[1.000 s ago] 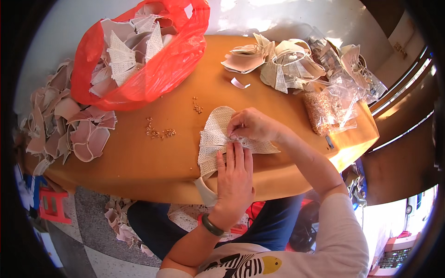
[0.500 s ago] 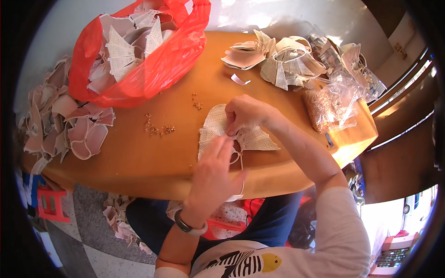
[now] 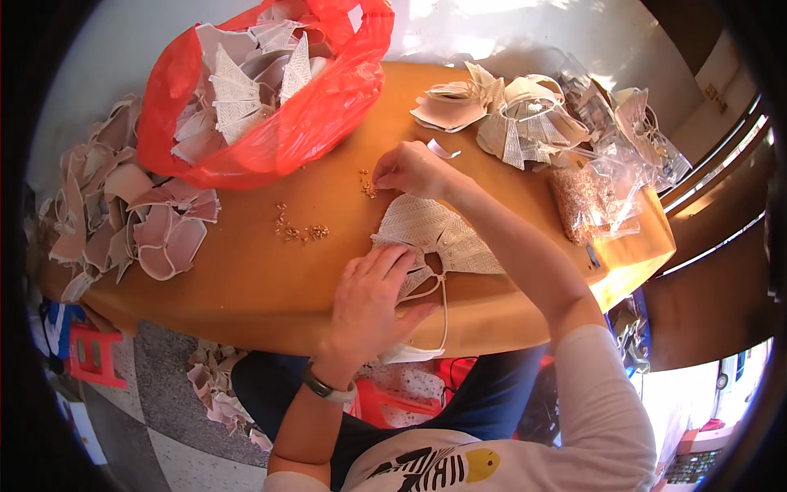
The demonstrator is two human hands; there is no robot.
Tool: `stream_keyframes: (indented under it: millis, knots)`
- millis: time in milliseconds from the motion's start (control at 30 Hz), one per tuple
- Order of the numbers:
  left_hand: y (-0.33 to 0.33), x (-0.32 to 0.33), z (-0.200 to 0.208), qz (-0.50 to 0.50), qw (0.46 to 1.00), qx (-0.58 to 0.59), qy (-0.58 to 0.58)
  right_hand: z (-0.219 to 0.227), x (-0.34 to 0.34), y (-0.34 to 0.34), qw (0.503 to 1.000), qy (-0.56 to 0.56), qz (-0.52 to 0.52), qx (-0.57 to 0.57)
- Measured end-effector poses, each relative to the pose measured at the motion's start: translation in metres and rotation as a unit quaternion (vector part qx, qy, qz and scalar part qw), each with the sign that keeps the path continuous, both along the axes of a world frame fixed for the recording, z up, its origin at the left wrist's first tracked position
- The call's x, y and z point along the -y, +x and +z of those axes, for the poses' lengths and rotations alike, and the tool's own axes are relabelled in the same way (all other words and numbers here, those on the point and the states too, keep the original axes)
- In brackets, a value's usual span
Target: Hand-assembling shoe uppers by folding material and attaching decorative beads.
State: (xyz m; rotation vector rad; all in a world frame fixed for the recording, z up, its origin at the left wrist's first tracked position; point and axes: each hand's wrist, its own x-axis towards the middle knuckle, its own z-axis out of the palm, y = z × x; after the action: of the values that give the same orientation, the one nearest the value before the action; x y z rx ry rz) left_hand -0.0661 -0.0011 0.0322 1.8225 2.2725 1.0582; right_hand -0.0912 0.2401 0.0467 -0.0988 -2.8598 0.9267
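Note:
A cream lace bra (image 3: 447, 234) lies near the table's front edge, its thin straps hanging over that edge towards my lap. My left hand (image 3: 369, 295) rests on the bra's left side, fingers laid flat and thumb apart. Beyond the bra, my right hand (image 3: 410, 170) reaches to a small heap of gold-coloured pieces (image 3: 366, 185). Its thumb and fingertips are pinched together at the heap's edge; whatever they hold is too small to make out. More gold pieces (image 3: 305, 233) lie scattered to the left of the bra.
A red plastic bag (image 3: 328, 111) full of bra cups stands at the back left, beside a pile of beige cups (image 3: 164, 238). At the back right lie more lace bras (image 3: 533, 115) and a clear bag of gold pieces (image 3: 582, 201). A white scrap (image 3: 443, 150) sits behind my right hand.
My right hand has left the bra's middle and moved away to the gold heap. My left hand has settled flatter on the bra. The whole view has shifted slightly.

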Motion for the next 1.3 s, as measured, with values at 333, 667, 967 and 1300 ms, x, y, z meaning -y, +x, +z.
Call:
stream_keyframes:
  millis: [333, 667, 967, 1300]
  knots:
    - [-0.02, 0.001, -0.014, -0.051, 0.998, 0.027, 0.008, -0.008, 0.0, 0.008, 0.988, 0.115, 0.059, -0.09]
    - [-0.013, 0.002, -0.006, -0.04, 0.999, 0.013, -0.016, 0.006, 0.035, 0.095, 0.999, -0.016, 0.049, 0.006]
    - [-0.015, 0.002, -0.009, -0.045, 0.999, 0.015, -0.014, 0.001, 0.041, 0.098, 1.0, -0.007, 0.028, -0.009]
    - [-0.015, 0.003, -0.011, -0.039, 0.999, 0.022, -0.003, -0.007, 0.042, 0.107, 0.997, 0.022, 0.055, -0.043]
